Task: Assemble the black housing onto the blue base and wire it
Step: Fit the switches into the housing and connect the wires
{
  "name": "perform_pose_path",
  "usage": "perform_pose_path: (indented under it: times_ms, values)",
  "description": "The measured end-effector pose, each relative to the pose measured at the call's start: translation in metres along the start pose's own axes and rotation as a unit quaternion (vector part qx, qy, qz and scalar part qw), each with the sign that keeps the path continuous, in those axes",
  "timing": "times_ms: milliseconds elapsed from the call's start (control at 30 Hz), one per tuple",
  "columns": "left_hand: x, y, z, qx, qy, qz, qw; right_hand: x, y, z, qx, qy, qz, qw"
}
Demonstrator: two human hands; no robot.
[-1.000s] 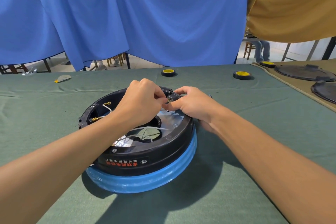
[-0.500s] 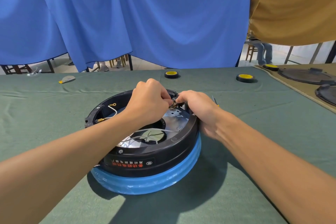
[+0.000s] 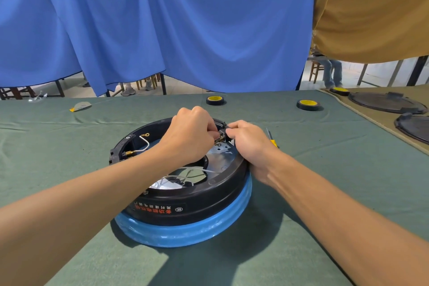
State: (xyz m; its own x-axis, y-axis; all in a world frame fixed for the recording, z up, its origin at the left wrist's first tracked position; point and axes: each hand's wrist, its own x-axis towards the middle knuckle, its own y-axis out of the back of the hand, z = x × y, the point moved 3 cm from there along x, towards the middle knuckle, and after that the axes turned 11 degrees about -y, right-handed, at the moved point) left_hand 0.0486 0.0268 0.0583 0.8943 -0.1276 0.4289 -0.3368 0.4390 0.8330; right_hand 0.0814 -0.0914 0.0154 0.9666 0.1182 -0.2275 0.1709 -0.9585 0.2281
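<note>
Working right at the far rim of the round black plastic housing (image 3: 185, 206), seated on top of the round blue plastic base (image 3: 185, 232) and resting with it in the middle of the green cloth-covered counter (image 3: 325, 181). Curling the fingers of the left hand (image 3: 190, 137) tight and pinching the brass end of the small black terminal block (image 3: 221, 136) from the left. Pinching that same block from the right with the thumb and forefinger of the right hand (image 3: 249, 144), and pressing the heel of that hand against the housing's outer wall. Holding the block just above the shiny silver metal plate (image 3: 222, 153) inside the housing, close against the far rim. Spotting a short white wire with a brass ring end (image 3: 145, 144) lying loose inside the housing's left side, well apart from both hands. Catching a thin yellow-handled screwdriver (image 3: 274, 143) lying on the counter just beside the right wrist. Noting two black tape rolls with yellow cores (image 3: 215, 100) sitting well beyond, near the far edge, and flat round black lids (image 3: 385, 102) off to the far right. Seeing a blue cloth curtain (image 3: 162, 30) hanging behind it all.
</note>
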Motion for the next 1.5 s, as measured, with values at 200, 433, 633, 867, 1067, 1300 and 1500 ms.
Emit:
perform_pose_path:
  times_ms: [200,433,633,867,1067,1300,1500]
  values:
    - [0.002,0.009,-0.002,-0.038,0.031,-0.040,0.998,0.003,0.000,0.003,0.012,0.003,0.005,1.000]
    - [0.001,0.007,0.004,0.012,0.023,-0.011,1.000,0.002,0.000,0.003,0.003,0.004,0.004,1.000]
    - [0.009,0.011,0.012,0.067,-0.025,-0.058,0.996,0.005,-0.003,0.003,0.000,-0.003,0.009,1.000]
    - [0.009,0.002,0.012,0.036,0.016,-0.026,0.999,0.008,-0.005,0.002,-0.024,-0.021,0.031,0.999]
    - [0.010,0.002,0.006,-0.032,0.071,-0.036,0.996,0.004,0.000,0.002,0.006,-0.027,0.061,0.998]
    - [0.011,0.004,0.003,-0.116,0.167,-0.053,0.978,0.004,0.001,-0.001,0.017,-0.028,0.078,0.996]
    - [0.012,0.008,0.005,-0.128,0.172,-0.075,0.974,0.002,0.001,-0.002,0.003,-0.023,0.079,0.997]
